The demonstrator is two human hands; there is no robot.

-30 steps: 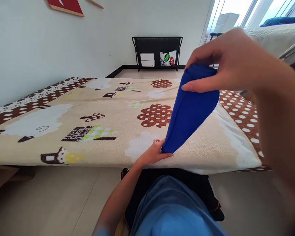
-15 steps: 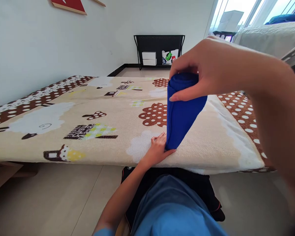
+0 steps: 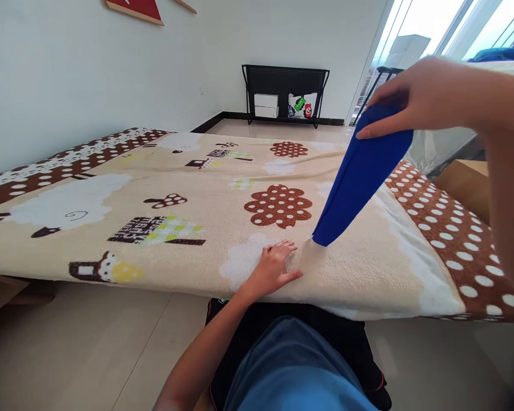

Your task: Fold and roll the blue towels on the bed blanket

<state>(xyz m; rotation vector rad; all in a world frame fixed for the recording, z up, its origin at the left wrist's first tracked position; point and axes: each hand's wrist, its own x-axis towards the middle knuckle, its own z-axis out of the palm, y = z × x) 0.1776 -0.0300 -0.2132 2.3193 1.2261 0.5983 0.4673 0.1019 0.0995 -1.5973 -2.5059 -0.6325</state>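
Note:
My right hand (image 3: 415, 103) pinches the top of a folded blue cloth (image 3: 360, 177), thumb on the near side and fingers behind. The cloth slants down to the left and narrows to a lower end just above or touching the blanket (image 3: 214, 211); which of these I cannot tell. Left of that lower end, my left hand (image 3: 276, 267) lies palm down on the blanket near the front edge, fingers apart and holding nothing. The blanket is cream with sheep, flower and mushroom prints and a brown dotted border.
A black metal rack (image 3: 285, 91) with white boxes (image 3: 266, 105) and a printed bag (image 3: 302, 105) stands by the far wall. A cardboard box (image 3: 466, 180) is beyond the blanket's right border. Tiled floor (image 3: 154, 337) lies in front, where my knees are.
My right hand has moved to the right, carrying the blue cloth away from my left hand. The cloth now slants more, and my left hand no longer touches its lower end.

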